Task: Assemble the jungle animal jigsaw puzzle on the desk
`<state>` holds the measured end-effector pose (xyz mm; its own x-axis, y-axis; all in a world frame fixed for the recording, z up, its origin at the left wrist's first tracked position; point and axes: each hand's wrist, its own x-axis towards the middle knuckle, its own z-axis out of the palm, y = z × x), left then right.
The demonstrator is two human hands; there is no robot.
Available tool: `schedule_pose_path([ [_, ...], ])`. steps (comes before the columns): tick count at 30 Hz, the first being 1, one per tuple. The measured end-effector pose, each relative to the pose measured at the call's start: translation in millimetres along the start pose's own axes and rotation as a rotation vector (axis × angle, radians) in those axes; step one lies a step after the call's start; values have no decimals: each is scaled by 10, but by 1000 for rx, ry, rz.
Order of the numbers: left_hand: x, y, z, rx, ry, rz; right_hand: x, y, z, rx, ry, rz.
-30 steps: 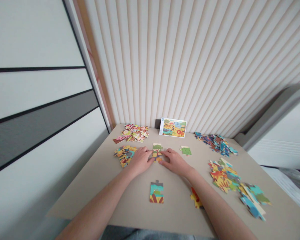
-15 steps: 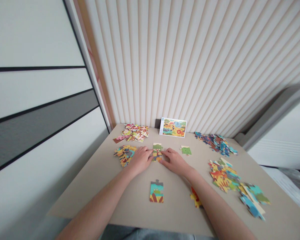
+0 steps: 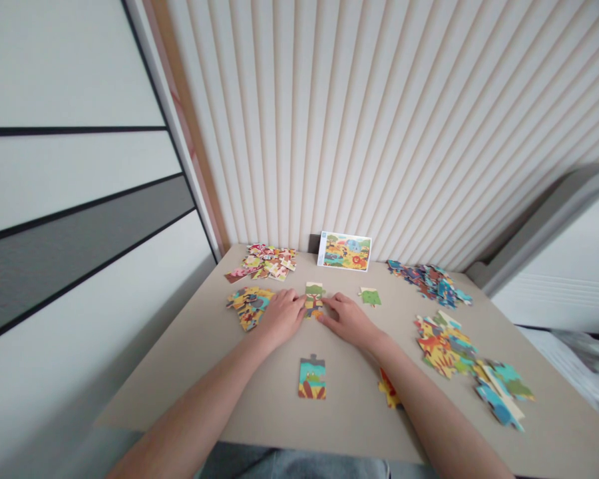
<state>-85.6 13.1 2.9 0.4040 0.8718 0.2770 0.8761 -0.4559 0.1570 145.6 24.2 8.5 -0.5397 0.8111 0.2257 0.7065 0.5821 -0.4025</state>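
My left hand (image 3: 281, 318) and my right hand (image 3: 348, 319) rest on the beige table (image 3: 190, 359), fingertips pressed from both sides against a small joined group of puzzle pieces with a green tree (image 3: 314, 299). The fingers of both hands lie close together on the pieces. A separate joined pair of pieces in blue, green and red (image 3: 312, 377) lies nearer to me, between my forearms. A reference picture card (image 3: 344, 251) leans on the ribbed wall behind.
Loose piece piles lie around: pink and red ones (image 3: 262, 262) at back left, yellow ones (image 3: 249, 305) by my left hand, blue ones (image 3: 429, 279) at back right, orange and blue ones (image 3: 459, 352) at right. A green piece (image 3: 370, 296) lies alone. A red-yellow piece (image 3: 388, 391) sits under my right forearm.
Both hands stay on the tree pieces, almost unmoved. The view has shifted slightly, so everything sits a little higher in the picture.
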Motion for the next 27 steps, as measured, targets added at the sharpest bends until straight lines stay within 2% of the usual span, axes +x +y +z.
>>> schedule_pose_path([
  [20,-12,22,25,55,-2,15,-22,-36,2,18,25,44],
  [23,-20,39,5,58,-6,19,-58,-55,-101,68,21,74],
  [27,-44,51,-37,17,5,33,-218,-151,-393,134,22,73],
])
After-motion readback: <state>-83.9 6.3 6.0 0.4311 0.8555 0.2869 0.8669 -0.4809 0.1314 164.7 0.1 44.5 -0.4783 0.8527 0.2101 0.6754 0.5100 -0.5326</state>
